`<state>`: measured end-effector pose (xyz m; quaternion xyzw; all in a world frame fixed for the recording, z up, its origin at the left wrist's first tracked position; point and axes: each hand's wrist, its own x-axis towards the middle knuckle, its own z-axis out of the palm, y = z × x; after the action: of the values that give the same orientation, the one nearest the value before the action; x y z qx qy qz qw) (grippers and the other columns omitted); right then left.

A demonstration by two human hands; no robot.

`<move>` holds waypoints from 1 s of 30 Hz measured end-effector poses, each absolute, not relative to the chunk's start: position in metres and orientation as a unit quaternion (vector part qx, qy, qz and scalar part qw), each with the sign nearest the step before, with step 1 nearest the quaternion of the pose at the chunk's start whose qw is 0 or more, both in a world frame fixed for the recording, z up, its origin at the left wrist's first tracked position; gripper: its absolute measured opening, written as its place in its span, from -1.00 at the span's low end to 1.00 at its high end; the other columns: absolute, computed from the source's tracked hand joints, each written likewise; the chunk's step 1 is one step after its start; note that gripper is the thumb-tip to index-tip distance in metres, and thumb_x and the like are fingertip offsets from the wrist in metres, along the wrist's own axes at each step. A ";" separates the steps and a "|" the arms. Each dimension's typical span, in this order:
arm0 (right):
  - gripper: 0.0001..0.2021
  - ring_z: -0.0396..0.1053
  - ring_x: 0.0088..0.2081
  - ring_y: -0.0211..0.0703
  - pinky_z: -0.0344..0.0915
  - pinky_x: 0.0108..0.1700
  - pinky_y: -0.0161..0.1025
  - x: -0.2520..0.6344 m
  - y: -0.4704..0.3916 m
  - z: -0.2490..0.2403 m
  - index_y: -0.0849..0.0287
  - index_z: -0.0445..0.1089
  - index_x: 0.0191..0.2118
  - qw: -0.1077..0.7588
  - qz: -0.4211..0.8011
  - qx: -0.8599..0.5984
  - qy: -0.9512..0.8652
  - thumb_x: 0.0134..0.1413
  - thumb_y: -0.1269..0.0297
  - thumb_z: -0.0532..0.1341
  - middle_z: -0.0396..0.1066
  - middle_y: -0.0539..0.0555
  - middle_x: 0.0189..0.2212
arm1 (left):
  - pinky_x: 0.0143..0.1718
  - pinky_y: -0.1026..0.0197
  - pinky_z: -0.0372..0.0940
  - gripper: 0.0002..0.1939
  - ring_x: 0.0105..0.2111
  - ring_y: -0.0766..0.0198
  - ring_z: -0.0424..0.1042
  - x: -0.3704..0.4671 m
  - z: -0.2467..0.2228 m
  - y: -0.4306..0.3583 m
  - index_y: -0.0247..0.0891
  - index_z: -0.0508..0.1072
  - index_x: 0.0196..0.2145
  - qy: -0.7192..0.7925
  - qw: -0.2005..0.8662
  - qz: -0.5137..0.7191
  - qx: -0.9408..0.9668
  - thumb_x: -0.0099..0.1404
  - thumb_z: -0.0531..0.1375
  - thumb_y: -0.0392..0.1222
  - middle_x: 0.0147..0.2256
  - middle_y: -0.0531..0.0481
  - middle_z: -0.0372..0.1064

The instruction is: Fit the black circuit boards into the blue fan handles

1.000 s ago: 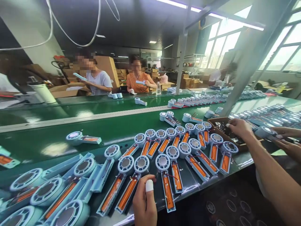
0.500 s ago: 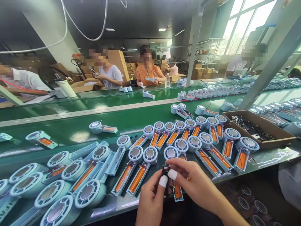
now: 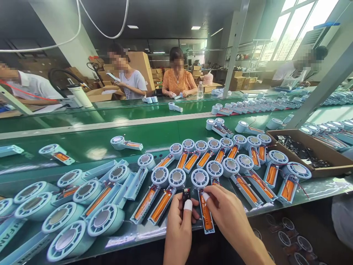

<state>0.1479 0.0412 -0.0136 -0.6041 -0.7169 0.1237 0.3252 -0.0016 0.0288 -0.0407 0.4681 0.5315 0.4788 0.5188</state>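
A small black circuit board (image 3: 186, 192) with a pale connector at its top is in my left hand (image 3: 178, 230), pinched under a thumb in a white finger cot. My right hand (image 3: 230, 211) is closed in a pinch at the neck of a light-blue handheld fan (image 3: 200, 178). Thin wires run near those fingertips, but what they grip is hidden. That fan lies on the bench with its handle toward me, an orange battery (image 3: 206, 217) showing inside the uncovered handle. Similar fans (image 3: 177, 178) lie close on both sides.
A cardboard box (image 3: 317, 171) of black boards stands at the right. More fans (image 3: 102, 219) crowd the left. Beyond runs a green conveyor belt (image 3: 165, 130) carrying a few fans. Several co-workers sit across it, one in an orange top (image 3: 180, 81). A slanted metal post (image 3: 317, 84) rises at right.
My hands have moved apart. The left keeps the black board, now left of the fan; the right has shifted to the fan's neck. The camera view has turned slightly.
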 end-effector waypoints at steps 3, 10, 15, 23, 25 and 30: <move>-0.81 0.45 -0.29 -0.15 0.27 -0.33 -0.30 0.156 0.038 -0.012 0.06 0.41 -0.19 0.355 0.181 -0.548 -0.736 0.32 0.40 0.06 0.45 0.02 -0.30 | -0.35 0.21 0.34 -0.82 -0.44 0.30 0.41 0.001 -0.039 0.027 -0.19 0.38 -0.15 0.545 0.497 0.500 0.453 0.37 0.10 -0.08 -0.17 -0.05 0.50; -0.78 0.45 -0.20 -0.18 0.35 -0.14 -0.27 0.160 0.035 -0.009 0.06 0.33 -0.12 0.368 0.210 -0.459 -0.781 0.31 0.51 0.02 0.44 0.03 -0.18 | -0.29 0.19 0.38 -0.54 -0.30 0.14 0.51 0.005 -0.039 0.023 -0.23 0.43 0.02 0.579 0.475 0.510 0.423 0.29 0.21 0.11 -0.13 -0.15 0.56; -0.74 0.49 -0.09 -0.20 0.40 -0.09 -0.33 0.156 0.035 -0.010 0.04 0.33 -0.11 0.378 0.259 -0.418 -0.784 0.28 0.55 0.03 0.49 0.03 -0.13 | -0.13 0.09 0.39 -0.65 -0.21 0.02 0.53 0.002 -0.031 0.023 -0.26 0.56 -0.15 0.560 0.504 0.467 0.463 0.24 0.23 0.03 -0.16 -0.17 0.57; -0.78 0.55 -0.15 -0.21 0.44 -0.11 -0.33 0.144 0.029 -0.022 0.08 0.37 -0.12 0.402 0.216 -0.421 -0.784 0.30 0.51 0.06 0.56 0.04 -0.14 | -0.17 0.14 0.38 -0.74 -0.26 0.07 0.50 0.003 -0.035 0.016 -0.23 0.53 -0.28 0.593 0.470 0.522 0.394 0.16 0.28 -0.01 -0.32 -0.04 0.53; -0.80 0.55 -0.27 -0.21 0.44 -0.22 -0.34 0.141 0.029 -0.023 0.09 0.39 -0.16 0.409 0.188 -0.429 -0.783 0.32 0.49 0.06 0.56 0.03 -0.26 | -0.30 0.19 0.36 -0.74 -0.39 0.16 0.44 0.002 -0.031 0.012 -0.24 0.53 -0.29 0.598 0.478 0.517 0.382 0.16 0.28 0.00 -0.45 0.03 0.46; -0.76 0.56 -0.25 -0.17 0.47 -0.22 -0.33 0.138 0.029 -0.022 0.11 0.45 -0.11 0.430 0.145 -0.419 -0.787 0.32 0.50 0.07 0.58 0.09 -0.23 | -0.47 0.27 0.27 -0.66 -0.55 0.27 0.29 -0.004 -0.023 0.007 -0.28 0.54 -0.20 0.582 0.516 0.520 0.352 0.17 0.28 0.02 -0.58 0.12 0.32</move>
<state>0.1376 0.0292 -0.0220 -0.4186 -0.7867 0.1452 0.4299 -0.0039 0.0065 -0.0229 0.3520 0.5822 0.5203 0.5162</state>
